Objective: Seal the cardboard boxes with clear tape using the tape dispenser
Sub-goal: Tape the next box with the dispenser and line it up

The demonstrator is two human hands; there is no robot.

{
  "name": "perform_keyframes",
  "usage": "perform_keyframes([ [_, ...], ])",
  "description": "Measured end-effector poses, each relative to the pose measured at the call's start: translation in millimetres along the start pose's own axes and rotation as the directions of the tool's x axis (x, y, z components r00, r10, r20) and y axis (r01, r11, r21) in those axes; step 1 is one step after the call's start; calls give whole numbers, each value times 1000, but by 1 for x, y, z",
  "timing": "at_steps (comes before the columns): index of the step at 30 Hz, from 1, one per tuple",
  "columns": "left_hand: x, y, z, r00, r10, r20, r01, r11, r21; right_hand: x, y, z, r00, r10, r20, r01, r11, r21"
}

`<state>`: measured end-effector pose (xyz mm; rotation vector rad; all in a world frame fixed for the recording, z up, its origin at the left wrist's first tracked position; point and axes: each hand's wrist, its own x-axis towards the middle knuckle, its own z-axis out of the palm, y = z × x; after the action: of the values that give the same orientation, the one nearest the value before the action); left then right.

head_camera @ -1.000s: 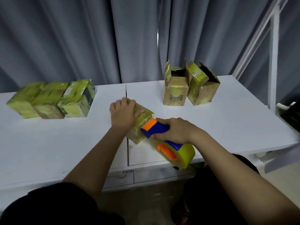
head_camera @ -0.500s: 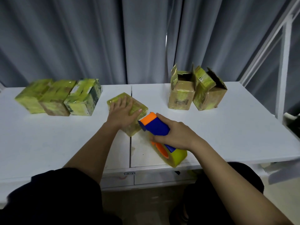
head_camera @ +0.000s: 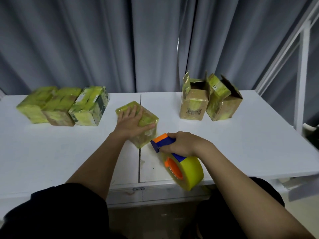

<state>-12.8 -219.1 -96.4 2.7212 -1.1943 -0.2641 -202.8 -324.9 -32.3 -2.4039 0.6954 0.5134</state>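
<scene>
Lowest in the frame, right of centre, my right hand (head_camera: 183,144) is wrapped around the blue handle of the tape dispenser (head_camera: 174,156), fingers curled tight on it; its big yellow-looking tape roll (head_camera: 187,171) hangs nearest me over the front edge of the white table (head_camera: 51,161), while its orange-and-blue head points up and left, just beside the lower right corner of the box I am working on, though I cannot tell whether it touches; above that, at the centre of the frame, my left hand (head_camera: 133,122) lies flat with fingers spread on top of the taped box (head_camera: 143,125), palm pressing down, thumb stretched along the right edge of the box's top; this box sits cornerwise over the seam between the two table halves, its faces glossy with tape; further up, at the left of the frame, three wrapped boxes (head_camera: 63,106) stand side by side touching in a row; at the upper right of the table, two open boxes (head_camera: 208,99) stand close together with flaps raised, the right one tilted against the left; behind everything hangs a grey curtain (head_camera: 103,40), and a white frame (head_camera: 302,66) rises at the far right edge.
</scene>
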Motion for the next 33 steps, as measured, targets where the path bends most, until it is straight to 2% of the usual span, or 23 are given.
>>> perform_keyframes([
  [6,4,-2,4,1000,17,-25,-16,1000,15,48,-19,-6,993,97,70,-89,991,-102],
  [13,4,-1,5,999,26,-28,-25,999,47,67,-31,-13,989,96,111,-77,984,-163],
  [15,4,-2,5,999,22,-26,-22,1000,13,62,-36,-7,994,71,86,-41,947,-318],
  [17,3,-4,5,999,25,-21,-25,1000,-3,56,-43,4,997,16,70,23,855,-518],
  [18,3,-5,4,999,28,-26,-28,1000,-5,54,-46,7,998,-14,69,50,827,-560],
  [23,4,-6,5,999,16,-29,-17,999,-38,37,-25,-2,997,-61,40,73,883,-464],
  [27,5,-6,8,998,5,-62,-8,999,-34,16,9,-11,986,-129,-102,86,934,-347],
  [31,-2,6,7,987,-48,-153,66,991,113,12,29,-14,943,-114,-312,17,954,-299],
  [33,-2,13,8,985,-41,-167,77,973,216,14,34,-12,927,-108,-359,10,964,-264],
])
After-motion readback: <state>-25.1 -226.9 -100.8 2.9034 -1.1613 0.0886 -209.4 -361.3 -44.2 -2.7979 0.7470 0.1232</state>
